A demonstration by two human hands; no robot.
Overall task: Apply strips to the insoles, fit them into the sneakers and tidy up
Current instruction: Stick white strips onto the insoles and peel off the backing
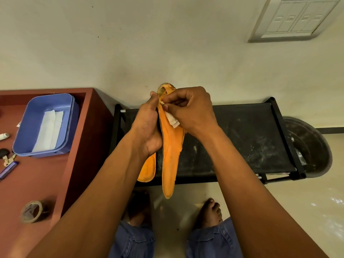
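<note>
My left hand grips two orange insoles held upright in front of me. The front insole faces me, its tip hanging down. The second insole shows behind my left palm, lower left. My right hand pinches a small white strip against the upper part of the front insole. More white strips lie in a blue plastic tub on the red table at left. No sneakers are in view.
The red table also holds a roll of brown tape, keys, a blue lighter-like item and a white tube. A black rack stands against the wall ahead, with a dark basin to its right. My bare feet are below.
</note>
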